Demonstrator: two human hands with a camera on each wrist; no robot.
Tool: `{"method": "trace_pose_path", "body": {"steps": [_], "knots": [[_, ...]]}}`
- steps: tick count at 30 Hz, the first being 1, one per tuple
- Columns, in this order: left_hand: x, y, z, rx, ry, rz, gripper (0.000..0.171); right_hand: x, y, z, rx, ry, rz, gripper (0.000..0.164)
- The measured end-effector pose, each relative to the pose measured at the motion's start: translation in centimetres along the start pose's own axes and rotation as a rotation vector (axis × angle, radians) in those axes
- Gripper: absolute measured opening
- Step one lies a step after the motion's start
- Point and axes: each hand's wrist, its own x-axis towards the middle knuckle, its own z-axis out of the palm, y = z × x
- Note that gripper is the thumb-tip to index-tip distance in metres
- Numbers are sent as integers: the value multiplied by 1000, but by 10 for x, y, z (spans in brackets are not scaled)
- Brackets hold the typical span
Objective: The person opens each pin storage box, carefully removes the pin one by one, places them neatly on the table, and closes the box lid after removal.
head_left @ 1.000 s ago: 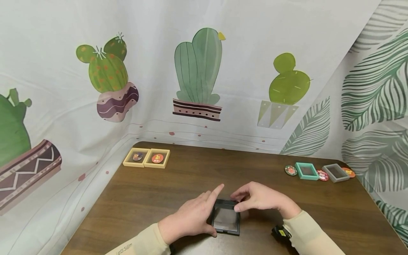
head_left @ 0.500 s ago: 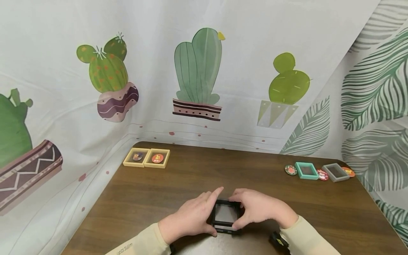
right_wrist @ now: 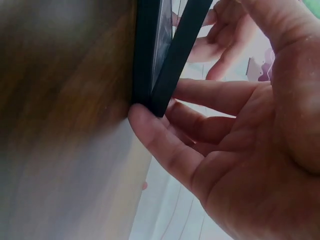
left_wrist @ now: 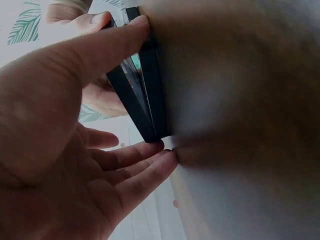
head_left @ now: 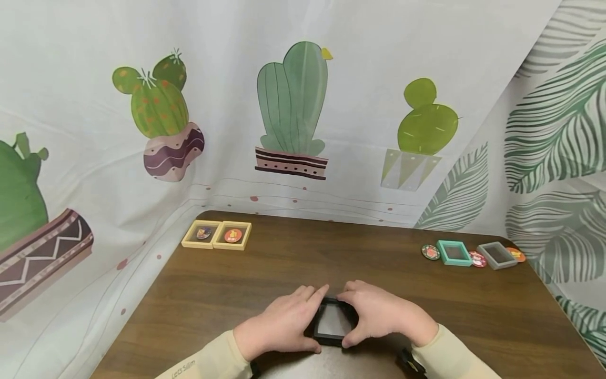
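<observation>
At six o'clock on the bench (head_left: 303, 252), a black frame (head_left: 333, 320) was held between thumb and fingertips, by the left hand (head_left: 286, 322) at its nine o'clock side and the right hand (head_left: 381, 311) at three; its halves were met at twelve and parted at six, so closing was judged to be in hand; even pressure at six seemed called for; on the left sleeve (head_left: 210, 359), apparently "LetsSlim" was read; lettering on the orange badge (head_left: 233, 235) at ten was too small to be made out
</observation>
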Motion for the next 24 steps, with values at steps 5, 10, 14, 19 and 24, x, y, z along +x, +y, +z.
{"method": "trace_pose_path", "body": {"steps": [5, 10, 14, 19, 24], "knots": [[0, -1, -1, -13, 0, 12, 118, 0, -4, 4, -52, 31, 10, 88], [1, -3, -2, -19, 16, 5, 108, 1, -5, 7, -70, 49, 12, 87], [2, -4, -1, -26, 12, -1, 101, 1, -6, 7, -64, 49, 20, 87], [3, -5, 0, -17, 12, -7, 100, 1, -7, 7, -68, 39, 34, 87], [4, -4, 0, -17, 6, -19, 99, 1, -8, 7, -68, 37, 43, 88]]}}
